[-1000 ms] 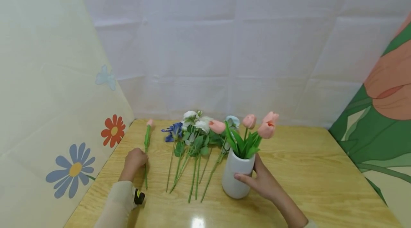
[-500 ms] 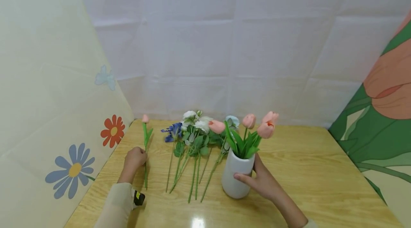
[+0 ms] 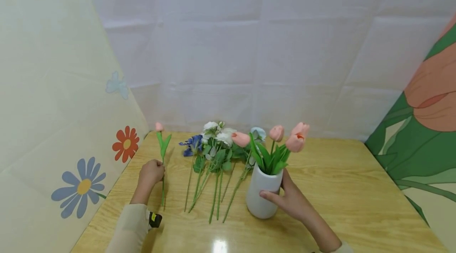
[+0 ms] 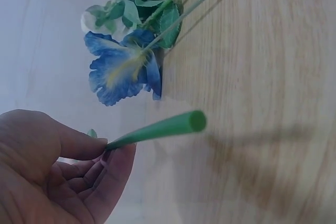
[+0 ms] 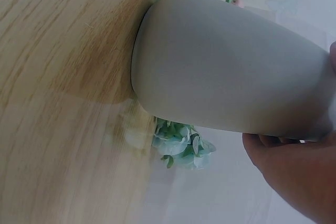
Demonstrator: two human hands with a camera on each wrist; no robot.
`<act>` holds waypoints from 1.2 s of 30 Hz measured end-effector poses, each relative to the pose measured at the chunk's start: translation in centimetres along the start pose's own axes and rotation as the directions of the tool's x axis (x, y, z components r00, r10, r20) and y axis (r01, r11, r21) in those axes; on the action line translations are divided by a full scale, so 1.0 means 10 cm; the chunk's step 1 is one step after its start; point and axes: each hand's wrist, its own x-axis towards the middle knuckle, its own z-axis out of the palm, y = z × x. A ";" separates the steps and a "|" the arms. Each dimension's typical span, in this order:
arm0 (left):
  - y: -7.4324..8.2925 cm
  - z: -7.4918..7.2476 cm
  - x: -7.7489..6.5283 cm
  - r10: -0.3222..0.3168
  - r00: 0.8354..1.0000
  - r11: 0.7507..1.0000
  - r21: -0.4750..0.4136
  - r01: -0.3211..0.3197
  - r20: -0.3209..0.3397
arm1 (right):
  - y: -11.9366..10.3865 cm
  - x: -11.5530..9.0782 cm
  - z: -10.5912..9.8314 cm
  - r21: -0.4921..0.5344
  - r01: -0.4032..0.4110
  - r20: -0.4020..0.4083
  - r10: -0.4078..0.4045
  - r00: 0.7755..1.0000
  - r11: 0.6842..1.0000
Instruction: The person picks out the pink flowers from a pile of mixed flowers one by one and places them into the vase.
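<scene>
Between thumb and fingers, my left hand (image 3: 152, 172) pinches the green stem of a pink tulip (image 3: 159, 127) at the table's left side. In the left wrist view the cut end of that stem (image 4: 178, 123) points toward the camera, above the wood. My right hand (image 3: 288, 201) grips a white vase (image 3: 261, 199), thumb across its front and fingers behind it. The vase stands upright and holds several pink tulips (image 3: 276, 133) with green leaves. In the right wrist view the vase wall (image 5: 220, 66) fills the middle, its base on the table.
Between the hands lie a blue flower (image 3: 192, 145), white roses (image 3: 225, 138) and a pale blue rose (image 3: 258, 133), stems toward the front of the wooden table (image 3: 342, 189). A white cloth (image 3: 213, 55) hangs behind. Printed panels (image 3: 39, 118) flank both sides.
The tulip in my left hand has turned, its head shifting left and up and its leaves now spread to the right. My left hand has risen slightly. Vase and right hand stay put.
</scene>
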 end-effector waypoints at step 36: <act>0.59 0.00 -0.30 0.112 0.990 0.945 -0.298 -0.133 -0.086 | 0.01 0.00 0.00 0.004 0.008 0.002 -0.008 1.000 1.000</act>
